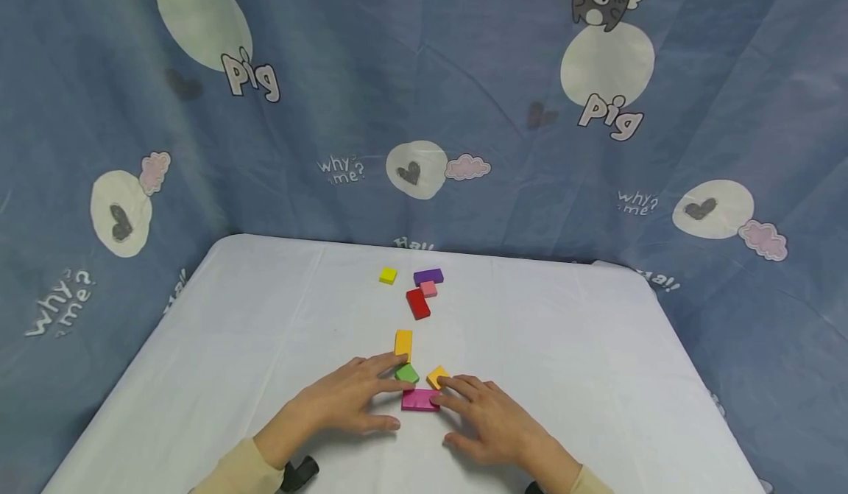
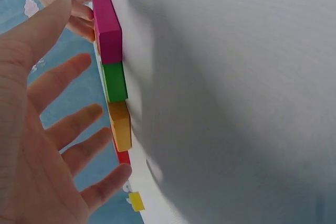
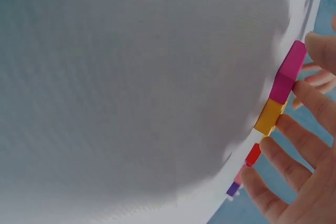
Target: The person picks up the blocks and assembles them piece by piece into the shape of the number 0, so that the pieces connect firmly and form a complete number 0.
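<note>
Tabletop (image 1: 563, 332): eight blocks (image 1: 418, 304); left hand (image 1: 346, 397), right hand (image 1: 495, 422) near magenta block (image 1: 417, 402).

Over a white-covered table (image 1: 596, 332), the left hand (image 1: 347, 398) and right hand (image 1: 493, 424) spread their fingers around a magenta block (image 1: 417, 401), green block (image 1: 406, 373), long orange block (image 1: 403, 341) and small orange block (image 1: 436, 375), with a red block (image 1: 418, 304), pink block (image 1: 428, 288), purple block (image 1: 428, 277) and yellow block (image 1: 388, 276) farther back.

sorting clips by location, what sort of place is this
Probably an indoor tabletop setup, perhaps arranged for filming: a white-covered table, a blue pig-print backdrop behind it, and small coloured blocks on top.
</note>
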The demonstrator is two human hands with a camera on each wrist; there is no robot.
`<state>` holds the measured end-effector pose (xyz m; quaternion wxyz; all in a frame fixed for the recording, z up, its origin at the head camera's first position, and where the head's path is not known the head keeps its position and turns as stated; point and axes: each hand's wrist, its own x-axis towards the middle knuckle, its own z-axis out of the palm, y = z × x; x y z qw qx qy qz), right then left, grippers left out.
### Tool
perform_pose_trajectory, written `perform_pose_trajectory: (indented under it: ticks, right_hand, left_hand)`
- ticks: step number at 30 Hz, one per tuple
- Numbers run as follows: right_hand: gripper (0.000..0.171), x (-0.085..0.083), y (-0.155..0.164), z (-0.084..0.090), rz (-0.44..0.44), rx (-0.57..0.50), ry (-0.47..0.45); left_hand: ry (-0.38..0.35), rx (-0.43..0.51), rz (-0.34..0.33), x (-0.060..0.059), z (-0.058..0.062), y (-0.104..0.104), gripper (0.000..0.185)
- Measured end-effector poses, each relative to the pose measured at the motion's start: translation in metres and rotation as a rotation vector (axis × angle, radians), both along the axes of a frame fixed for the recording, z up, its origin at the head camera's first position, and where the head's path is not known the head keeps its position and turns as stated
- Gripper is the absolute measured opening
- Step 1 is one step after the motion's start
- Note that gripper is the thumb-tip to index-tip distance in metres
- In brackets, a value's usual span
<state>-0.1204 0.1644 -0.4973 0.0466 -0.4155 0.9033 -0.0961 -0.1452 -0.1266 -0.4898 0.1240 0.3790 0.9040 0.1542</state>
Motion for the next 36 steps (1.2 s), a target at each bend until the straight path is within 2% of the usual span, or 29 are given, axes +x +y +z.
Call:
perform_pose_trajectory:
  ticks: [7,13,17,20,26,31,36]
  right_hand:
    - [0.057,0.002,-0.001,0.001,-0.004,0.002,-0.001]
    - [0.055,0.002,-0.001,0.001,-0.003,-0.004,-0.006]
    - [0.053,-0.004,0.001,0.005,-0.037,-0.046,-0.019]
    - [0.050,-0.017,0.004,0.007,-0.088,-0.111,-0.021]
    - [0.039,-0.057,0.007,0.004,-0.180,-0.204,-0.024]
    - [0.042,-0.087,-0.003,0.001,-0.159,-0.165,0.002]
    - [0.053,-0.105,-0.023,0.006,-0.140,-0.049,-0.014]
  left_hand:
    - [0.041,-0.006,0.030,-0.001,-0.001,0.000,0.065]
    - [0.031,0.000,0.022,-0.001,-0.005,0.000,0.064]
    - [0.050,0.007,0.009,-0.002,-0.006,-0.001,0.063]
    - [0.068,0.017,0.001,-0.002,-0.006,0.000,0.063]
    - [0.097,0.023,-0.016,-0.003,-0.007,0.002,0.062]
    - [0.085,0.022,-0.028,-0.002,-0.007,0.003,0.060]
    - [0.071,0.007,-0.023,-0.004,-0.007,0.003,0.059]
